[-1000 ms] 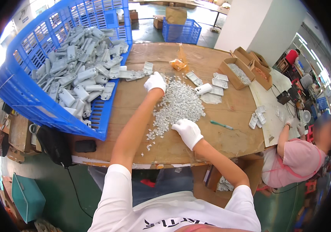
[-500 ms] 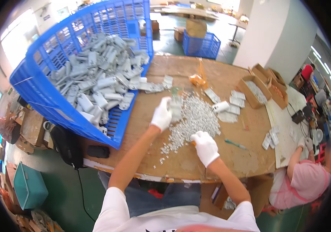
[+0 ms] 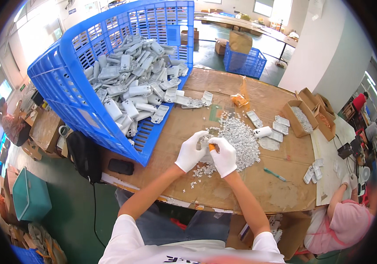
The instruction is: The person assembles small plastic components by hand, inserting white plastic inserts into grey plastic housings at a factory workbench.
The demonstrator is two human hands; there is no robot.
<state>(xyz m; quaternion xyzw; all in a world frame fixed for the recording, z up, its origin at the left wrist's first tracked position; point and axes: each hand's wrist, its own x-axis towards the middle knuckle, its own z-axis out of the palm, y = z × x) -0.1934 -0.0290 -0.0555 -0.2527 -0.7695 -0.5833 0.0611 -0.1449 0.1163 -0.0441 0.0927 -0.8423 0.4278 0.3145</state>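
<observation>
My left hand [image 3: 190, 153], in a white glove, is closed on a pale plastic shell [image 3: 205, 140], mostly covered by the fingers. In the gloved right hand [image 3: 223, 158] sits a tool with an orange handle [image 3: 212, 147], its tip up against the shell; its kind cannot be made out. Both hands meet over the near left edge of a heap of small whitish pieces [image 3: 241, 143]. More light grey plastic housings [image 3: 131, 92] fill the tilted blue crate [image 3: 80, 99] at the left. Several housings [image 3: 280, 125] lie right of the heap.
A brown board-covered table [image 3: 281, 185] carries a green pen-like tool [image 3: 275, 174], an orange bag [image 3: 240, 100], a black case [image 3: 121, 166] and small cardboard boxes [image 3: 300, 131]. A person in pink [image 3: 344, 222] works at the right.
My right hand has lifted from the heap's near edge and come left to meet the left hand. The left hand has drawn nearer with the shell. The whole view has shifted slightly.
</observation>
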